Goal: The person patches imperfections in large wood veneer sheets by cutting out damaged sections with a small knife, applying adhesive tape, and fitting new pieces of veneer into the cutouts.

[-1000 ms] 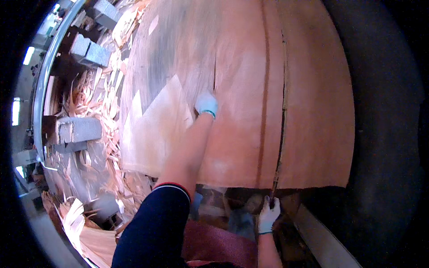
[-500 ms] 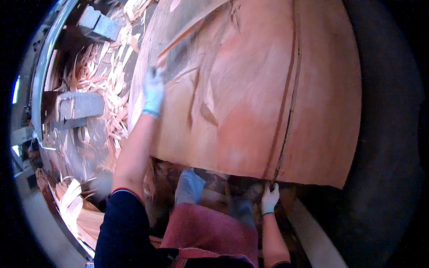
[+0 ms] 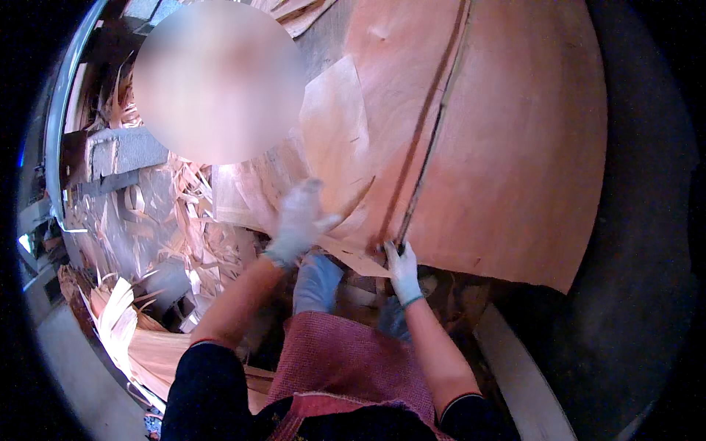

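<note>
A large reddish-brown wood veneer sheet [image 3: 515, 169] spreads in front of me, with a dark lengthwise split [image 3: 425, 165] running from its near edge to the far side. My right hand [image 3: 402, 272], in a white glove, is closed on the near edge at the end of this split. Over the torn left part of the veneer is my left hand [image 3: 298, 220], also gloved and slightly smeared, thumb and fingers apart. Paler torn veneer pieces [image 3: 334, 110] lie loose beyond it. Whether the left palm touches the veneer I cannot tell.
Veneer scraps [image 3: 198, 235] litter the floor at left, near a grey block [image 3: 132, 153] and a curved metal rail [image 3: 55, 140]. A pale beam [image 3: 526, 375] runs at lower right. A round blurred patch hides the upper left.
My left hand has come back toward me and to the right from the sheet's far left. The veneer's left part has shifted and folded. My right hand, still on the edge, moved left and away.
</note>
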Available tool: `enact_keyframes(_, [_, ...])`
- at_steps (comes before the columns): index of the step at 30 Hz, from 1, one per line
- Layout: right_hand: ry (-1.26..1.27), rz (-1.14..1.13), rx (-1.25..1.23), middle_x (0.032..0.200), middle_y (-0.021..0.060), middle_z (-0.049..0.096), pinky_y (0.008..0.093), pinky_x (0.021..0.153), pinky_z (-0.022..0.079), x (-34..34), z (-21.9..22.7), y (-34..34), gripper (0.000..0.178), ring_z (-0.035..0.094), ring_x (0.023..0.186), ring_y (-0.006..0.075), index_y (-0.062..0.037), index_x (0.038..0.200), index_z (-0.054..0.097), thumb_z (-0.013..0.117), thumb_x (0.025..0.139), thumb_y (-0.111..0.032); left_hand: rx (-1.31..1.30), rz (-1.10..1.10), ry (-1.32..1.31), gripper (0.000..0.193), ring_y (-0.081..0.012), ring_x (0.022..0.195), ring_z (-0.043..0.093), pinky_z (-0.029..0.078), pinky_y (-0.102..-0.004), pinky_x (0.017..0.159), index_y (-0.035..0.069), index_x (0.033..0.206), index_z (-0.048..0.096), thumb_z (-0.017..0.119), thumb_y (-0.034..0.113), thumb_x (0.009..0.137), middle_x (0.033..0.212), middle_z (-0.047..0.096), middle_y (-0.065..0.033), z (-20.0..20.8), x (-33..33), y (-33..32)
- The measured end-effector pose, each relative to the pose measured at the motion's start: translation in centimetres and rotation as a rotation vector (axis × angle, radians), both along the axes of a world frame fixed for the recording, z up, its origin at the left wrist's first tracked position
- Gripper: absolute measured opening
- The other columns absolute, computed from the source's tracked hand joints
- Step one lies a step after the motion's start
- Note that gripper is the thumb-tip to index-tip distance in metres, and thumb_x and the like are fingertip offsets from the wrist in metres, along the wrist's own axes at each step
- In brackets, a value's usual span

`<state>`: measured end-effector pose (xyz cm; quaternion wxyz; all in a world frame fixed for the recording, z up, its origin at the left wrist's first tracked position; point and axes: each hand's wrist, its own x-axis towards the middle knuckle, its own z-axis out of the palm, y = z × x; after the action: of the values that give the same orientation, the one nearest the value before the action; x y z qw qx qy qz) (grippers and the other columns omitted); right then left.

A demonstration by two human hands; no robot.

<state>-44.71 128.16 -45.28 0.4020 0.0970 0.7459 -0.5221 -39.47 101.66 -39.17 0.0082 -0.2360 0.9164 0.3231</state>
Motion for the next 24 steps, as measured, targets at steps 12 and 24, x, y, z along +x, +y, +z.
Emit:
enact_keyframes(12, [-0.001, 0.123, -0.034, 0.097, 0.0049, 0.064, 0.0317, 0.077, 0.047, -1.6, -1.8, -6.5, 0.039, 0.057, 0.088, 0.0163, 0.0001, 0.115, 0.058, 0.059, 0.094, -0.032, -0.194, 0.235, -0.293, 0.032, -0.0349, 0.093, 0.063, 0.050, -0.0423, 0.083, 0.002, 0.115, 0.061, 0.056, 0.010, 0.084, 0.100, 0.065, -0.0200, 2.3, 6.0, -18.4])
enact_keyframes(24, [0.316, 0.073, 0.164, 0.086, 0.0095, 0.066, 0.0323, 0.066, 0.050, 0.5, 18.1, -6.0, 0.022, 0.060, 0.074, 0.0160, 0.0043, 0.102, 0.060, 0.058, 0.092, -0.015, -0.293, 0.857, 0.000, 0.046, -0.0270, 0.127, 0.047, 0.032, -0.0358, 0.110, -0.003, 0.141, 0.042, 0.038, 0.017, 0.100, 0.141, 0.049, -0.0162, 34.8, 61.9, -38.6])
